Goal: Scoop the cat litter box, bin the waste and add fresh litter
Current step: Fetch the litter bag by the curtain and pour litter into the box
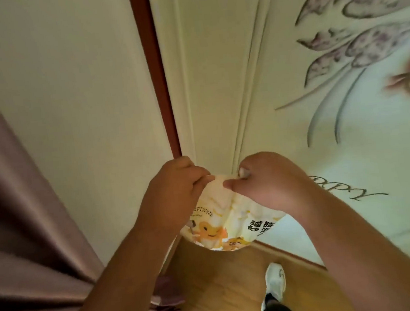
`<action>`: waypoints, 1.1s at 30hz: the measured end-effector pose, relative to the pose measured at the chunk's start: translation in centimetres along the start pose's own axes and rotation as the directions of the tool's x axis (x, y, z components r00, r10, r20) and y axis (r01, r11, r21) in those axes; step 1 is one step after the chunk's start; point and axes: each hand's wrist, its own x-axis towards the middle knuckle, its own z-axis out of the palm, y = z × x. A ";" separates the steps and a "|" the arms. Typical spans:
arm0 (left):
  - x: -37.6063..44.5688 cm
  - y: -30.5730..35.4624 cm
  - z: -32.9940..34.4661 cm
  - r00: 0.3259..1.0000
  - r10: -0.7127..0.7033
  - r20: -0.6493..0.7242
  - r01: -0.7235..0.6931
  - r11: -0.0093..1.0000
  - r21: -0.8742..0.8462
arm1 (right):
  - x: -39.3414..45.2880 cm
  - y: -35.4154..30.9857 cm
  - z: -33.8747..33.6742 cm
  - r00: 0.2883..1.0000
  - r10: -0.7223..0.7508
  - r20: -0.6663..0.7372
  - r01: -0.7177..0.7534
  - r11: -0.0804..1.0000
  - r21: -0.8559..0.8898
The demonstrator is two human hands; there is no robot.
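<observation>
A white and yellow cat litter bag [232,223] with cartoon cats and printed text hangs in front of me, above the floor. My left hand [175,192] pinches its top edge on the left. My right hand [265,179] pinches the same top edge on the right, thumb and fingers close to the left hand's. The bag's upper part is crumpled between the two hands. The litter box, scoop and bin are out of view.
A cream wall with a red-brown strip [154,73] rises ahead. A floral-painted panel [364,67] fills the right. A mauve curtain [19,221] hangs at the left. Below lie a wooden floor [223,290] and my white shoe [274,283].
</observation>
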 end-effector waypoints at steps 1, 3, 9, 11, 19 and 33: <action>0.1 0.7 -0.1 0.999 0.035 0.002 -0.035 0.999 -0.003 | -1.0 0.4 -0.4 0.999 0.026 -0.019 -0.026 1.000 0.018; 0.3 2.3 0.1 0.995 0.095 0.008 -0.095 0.995 -0.010 | -2.9 1.5 -0.9 0.994 0.091 -0.059 -0.087 0.994 0.065; 2.0 8.9 2.6 0.952 0.277 0.129 -0.273 0.961 -0.050 | -9.0 6.6 -2.7 0.931 0.332 -0.151 -0.307 0.937 0.167; 2.2 11.3 4.1 0.927 0.318 0.200 -0.313 0.948 -0.059 | -11.2 8.6 -2.6 0.905 0.392 -0.165 -0.362 0.914 0.183; 0.5 22.0 12.3 0.765 0.519 0.381 -0.501 0.851 -0.154 | -21.5 17.1 -1.4 0.772 0.619 -0.143 -0.584 0.780 0.226; -4.7 41.3 23.0 0.464 0.766 0.445 -0.674 0.631 -0.384 | -38.3 29.7 -1.9 0.474 0.865 -0.165 -0.797 0.501 0.336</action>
